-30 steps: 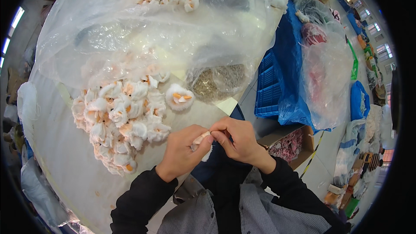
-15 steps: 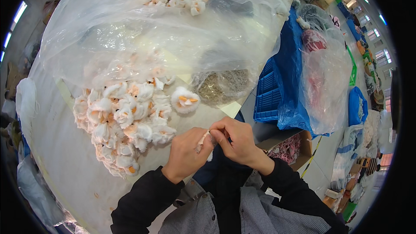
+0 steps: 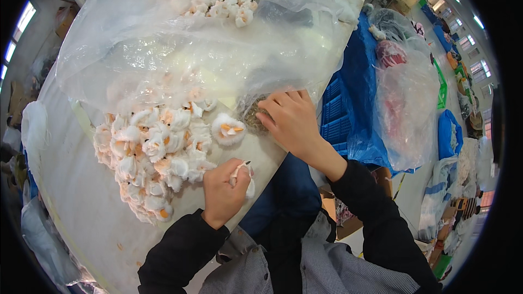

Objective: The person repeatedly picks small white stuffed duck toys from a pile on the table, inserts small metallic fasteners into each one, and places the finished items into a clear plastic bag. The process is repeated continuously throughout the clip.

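My left hand (image 3: pixel 224 191) is closed around a small white plush piece (image 3: pixel 239 176) near the table's front edge. A small dark tip pokes out of the piece. Further off, my right hand (image 3: pixel 291 122) reaches over a clear plastic bag of small brownish pieces (image 3: pixel 253 115), its fingers bent and apart, the thumb resting at the bag's side. I see nothing held in it, though the bag's far part is hidden behind the hand. Between the hands and the heap sits a single fluffy white plush head (image 3: pixel 227 129) with an orange beak.
A heap of white and peach plush pieces (image 3: pixel 155 152) spreads over the table (image 3: pixel 103 228) on the left. Clear plastic sheeting (image 3: pixel 180 49) covers more pieces at the back. Right of the table stand a blue crate (image 3: pixel 333 114) and a large filled plastic bag (image 3: pixel 406 114).
My right hand has left the plush piece and moved forward to the bag of small pieces. My left hand has shifted slightly left and down, still gripping the plush piece.
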A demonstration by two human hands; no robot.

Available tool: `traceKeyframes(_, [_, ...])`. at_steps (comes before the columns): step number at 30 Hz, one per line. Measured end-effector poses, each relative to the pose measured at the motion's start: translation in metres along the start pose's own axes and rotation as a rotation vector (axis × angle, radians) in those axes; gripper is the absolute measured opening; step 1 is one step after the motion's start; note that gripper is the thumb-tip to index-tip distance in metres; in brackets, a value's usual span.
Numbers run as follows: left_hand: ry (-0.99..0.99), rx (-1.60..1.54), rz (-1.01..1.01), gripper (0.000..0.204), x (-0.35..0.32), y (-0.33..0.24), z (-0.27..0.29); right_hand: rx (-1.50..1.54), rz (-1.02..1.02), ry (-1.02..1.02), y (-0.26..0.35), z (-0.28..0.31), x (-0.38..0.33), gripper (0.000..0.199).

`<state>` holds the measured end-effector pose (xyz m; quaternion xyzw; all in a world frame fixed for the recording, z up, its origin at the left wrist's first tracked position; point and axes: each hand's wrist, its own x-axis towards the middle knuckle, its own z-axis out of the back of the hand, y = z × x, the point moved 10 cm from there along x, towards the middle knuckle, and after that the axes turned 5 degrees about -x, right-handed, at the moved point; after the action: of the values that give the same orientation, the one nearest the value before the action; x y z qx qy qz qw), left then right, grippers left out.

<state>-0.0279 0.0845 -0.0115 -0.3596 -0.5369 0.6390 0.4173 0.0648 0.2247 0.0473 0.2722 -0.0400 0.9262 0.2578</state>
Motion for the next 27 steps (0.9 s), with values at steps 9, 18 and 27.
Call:
traceKeyframes(9, [0.015,-0.086,-0.046,0.016,0.004,0.003,-0.002,-0.057,0.0,0.124,-0.011,-0.031,0.006,0.008])
traceKeyframes(18, [-0.006,-0.049,-0.064,0.018,0.003,-0.003,0.0,1.325,-0.592,0.518,0.02,-0.029,-0.049,0.014])
traceKeyframes(27, [0.032,-0.018,-0.088,0.015,0.003,-0.004,-0.001,1.616,-0.763,0.594,0.032,-0.049,-0.073,0.018])
